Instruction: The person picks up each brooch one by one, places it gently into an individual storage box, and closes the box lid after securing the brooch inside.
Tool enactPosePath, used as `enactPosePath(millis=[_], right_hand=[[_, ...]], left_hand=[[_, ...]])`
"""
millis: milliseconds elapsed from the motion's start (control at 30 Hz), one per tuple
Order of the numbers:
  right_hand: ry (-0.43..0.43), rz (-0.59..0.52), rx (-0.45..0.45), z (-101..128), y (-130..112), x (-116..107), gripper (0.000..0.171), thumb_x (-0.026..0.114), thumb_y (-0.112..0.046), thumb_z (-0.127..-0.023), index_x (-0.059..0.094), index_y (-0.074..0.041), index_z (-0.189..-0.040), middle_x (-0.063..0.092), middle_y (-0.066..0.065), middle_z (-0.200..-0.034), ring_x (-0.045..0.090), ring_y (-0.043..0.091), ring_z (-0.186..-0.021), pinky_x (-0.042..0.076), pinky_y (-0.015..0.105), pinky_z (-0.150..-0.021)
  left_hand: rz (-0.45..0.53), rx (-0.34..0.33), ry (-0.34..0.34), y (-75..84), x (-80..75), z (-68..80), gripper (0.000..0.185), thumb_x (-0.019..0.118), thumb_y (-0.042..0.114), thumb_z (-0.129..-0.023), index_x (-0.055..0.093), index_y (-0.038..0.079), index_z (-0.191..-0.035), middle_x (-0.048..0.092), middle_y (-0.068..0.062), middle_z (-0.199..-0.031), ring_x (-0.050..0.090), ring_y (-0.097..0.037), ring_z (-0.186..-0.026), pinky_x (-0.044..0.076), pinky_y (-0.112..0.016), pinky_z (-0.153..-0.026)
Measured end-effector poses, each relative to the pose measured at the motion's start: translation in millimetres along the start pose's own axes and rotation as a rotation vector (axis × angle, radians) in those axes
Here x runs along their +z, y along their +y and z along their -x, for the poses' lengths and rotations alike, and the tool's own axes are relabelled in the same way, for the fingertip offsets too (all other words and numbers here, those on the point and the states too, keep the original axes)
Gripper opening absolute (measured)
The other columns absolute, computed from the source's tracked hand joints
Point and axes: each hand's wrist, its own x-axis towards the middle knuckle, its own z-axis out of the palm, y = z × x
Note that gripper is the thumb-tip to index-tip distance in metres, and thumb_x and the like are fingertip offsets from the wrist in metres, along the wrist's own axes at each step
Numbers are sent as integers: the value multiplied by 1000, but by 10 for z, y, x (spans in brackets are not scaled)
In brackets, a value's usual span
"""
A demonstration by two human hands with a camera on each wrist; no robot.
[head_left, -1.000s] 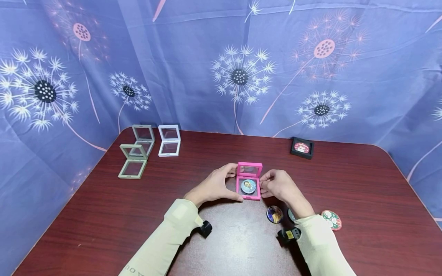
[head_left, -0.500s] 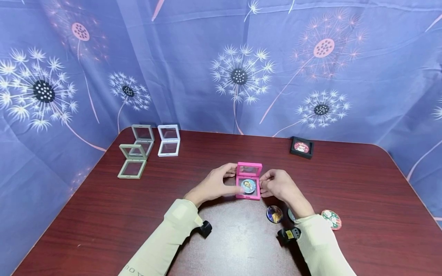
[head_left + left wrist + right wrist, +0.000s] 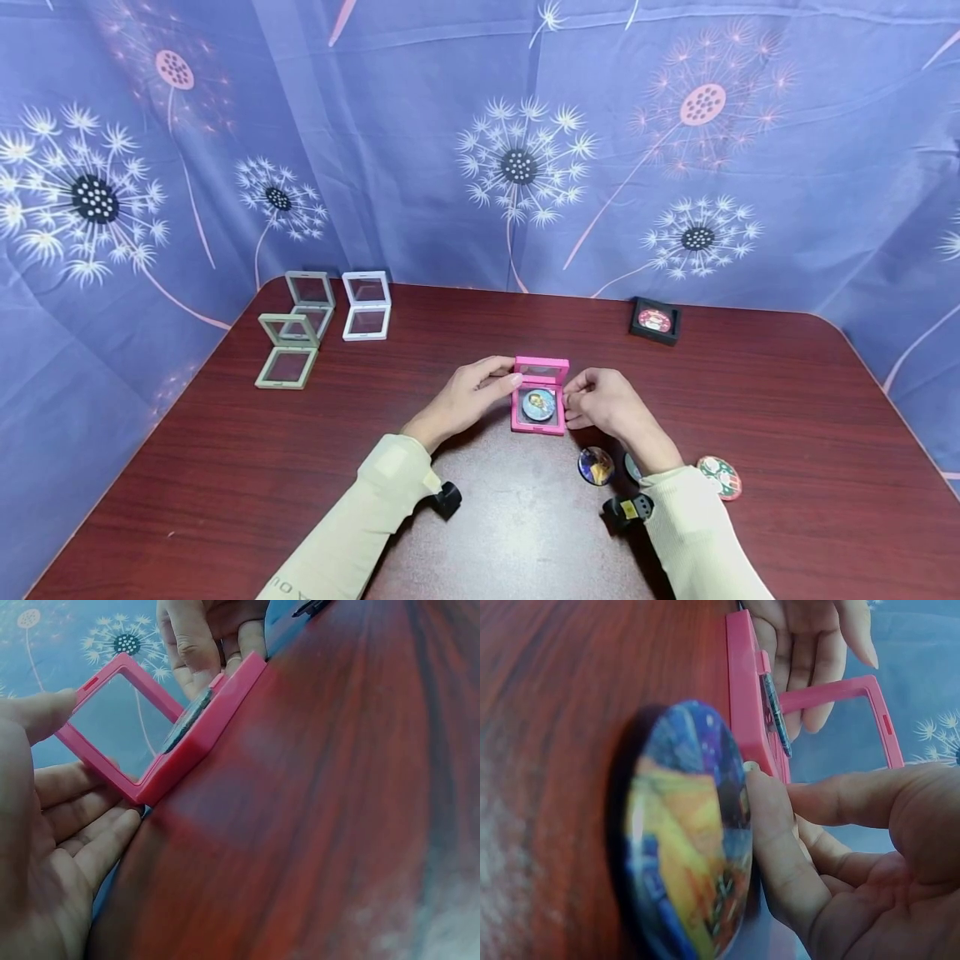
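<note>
One pink box [image 3: 540, 398] holds one round badge [image 3: 539, 404]; left hand [image 3: 465, 403] pinches its lid, right hand [image 3: 606, 402] pinches its side. Three open boxes [image 3: 311, 325] sit far left.

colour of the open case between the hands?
Pink frame with clear windows, a blue round badge inside. Head view shows it best.

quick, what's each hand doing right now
Left hand: holds the raised lid of the pink case, fingertip on its top edge.
Right hand: fingers curled, pinching the case's right side.
</note>
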Motion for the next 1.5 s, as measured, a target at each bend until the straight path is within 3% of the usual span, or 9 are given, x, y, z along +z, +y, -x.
enactPosePath(millis=[467,667,967,1200,1500], right_hand=[[-1,-17,-4,-8,13,-6,12,51,15,-97,60,16,-105,64,23,-91,74,26,-72,66,38,-71],[6,-14,-15,0,17,0,12,52,14,-96,61,16,-105,64,23,-90,74,25,-70,66,38,-69],[3,-19,-20,-7,24,-5,12,53,14,-96,60,17,-106,65,23,-91,74,24,-70,66,38,-69],[7,-23,-10,-22,23,2,9,55,14,-97,57,16,-106,64,21,-90,72,23,-71,66,37,-68],[10,-21,5,-20,11,6,10,54,14,-98,57,16,-107,64,23,-87,72,24,-69,66,37,-68]], left_hand=[[-36,3,45,15,17,1,42,61,39,-109,70,9,-137,73,-4,-127,71,-15,-109,55,-38,-101],[-2,16,47,12,19,-6,38,61,39,-109,73,10,-132,74,-3,-123,71,-13,-105,56,-36,-99],[17,20,44,35,9,0,32,66,35,-107,76,16,-130,73,6,-126,67,-10,-95,55,-28,-85],[87,57,14,14,1,-8,30,71,24,-103,76,8,-128,71,0,-133,71,-14,-113,55,-30,-102],[159,132,-51,-12,-19,-26,29,75,10,-98,74,-1,-125,67,-15,-139,65,-23,-127,54,-31,-105]])
